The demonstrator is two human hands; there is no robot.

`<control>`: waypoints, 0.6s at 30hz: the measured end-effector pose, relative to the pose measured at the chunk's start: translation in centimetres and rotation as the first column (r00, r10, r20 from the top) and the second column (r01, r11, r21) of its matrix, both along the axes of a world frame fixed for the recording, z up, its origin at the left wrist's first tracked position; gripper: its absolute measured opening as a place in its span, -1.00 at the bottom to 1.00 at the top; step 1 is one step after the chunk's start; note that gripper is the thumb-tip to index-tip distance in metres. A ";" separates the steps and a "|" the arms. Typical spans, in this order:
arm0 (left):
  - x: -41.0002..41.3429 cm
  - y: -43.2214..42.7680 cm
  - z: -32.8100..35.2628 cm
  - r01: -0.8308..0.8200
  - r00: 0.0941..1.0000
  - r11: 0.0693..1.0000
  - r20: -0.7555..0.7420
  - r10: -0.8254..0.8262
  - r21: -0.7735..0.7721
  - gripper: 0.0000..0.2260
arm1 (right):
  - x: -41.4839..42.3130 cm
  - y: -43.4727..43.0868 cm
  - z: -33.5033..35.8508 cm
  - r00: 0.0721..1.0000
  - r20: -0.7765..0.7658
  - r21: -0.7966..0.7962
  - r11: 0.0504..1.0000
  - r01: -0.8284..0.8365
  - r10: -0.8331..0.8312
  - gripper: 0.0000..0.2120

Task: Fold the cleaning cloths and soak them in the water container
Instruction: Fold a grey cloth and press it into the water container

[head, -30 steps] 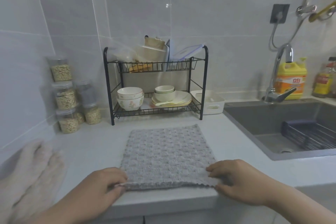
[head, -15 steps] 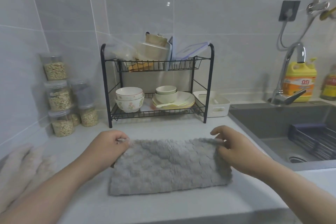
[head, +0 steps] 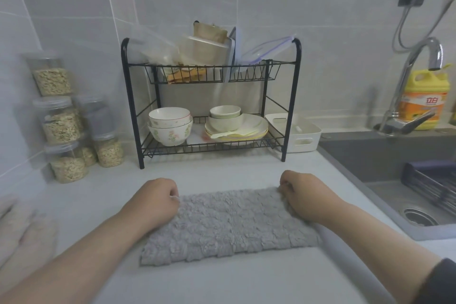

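A grey fluffy cleaning cloth lies folded in half on the white countertop, its long side running left to right. My left hand pinches the far left corner of the fold. My right hand pinches the far right corner, with its heel resting on the cloth. A pale cloth lies blurred at the left edge of the counter. The dark sink is on the right; I see no water in it.
A black two-tier dish rack with bowls and plates stands behind the cloth. Jars of grain are stacked at the left wall. A white bin, a faucet, a yellow detergent bottle and a dark drain basket sit by the sink.
Both hands lifted the near edge of the flat cloth and carried it to the far edge, folding it in half. They now hold the far corners down on the counter.
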State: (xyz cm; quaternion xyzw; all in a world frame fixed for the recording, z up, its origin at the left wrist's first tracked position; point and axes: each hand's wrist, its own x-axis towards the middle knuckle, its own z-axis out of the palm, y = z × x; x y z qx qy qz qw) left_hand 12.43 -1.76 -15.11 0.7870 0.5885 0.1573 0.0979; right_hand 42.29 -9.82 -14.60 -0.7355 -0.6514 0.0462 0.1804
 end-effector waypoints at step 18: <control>0.8 -2.1 -0.1 0.012 0.994 0.977 -0.113 0.013 0.212 -0.71 | -0.8 0.8 -1.4 0.954 -0.287 0.132 0.983 0.130 -0.088 -0.88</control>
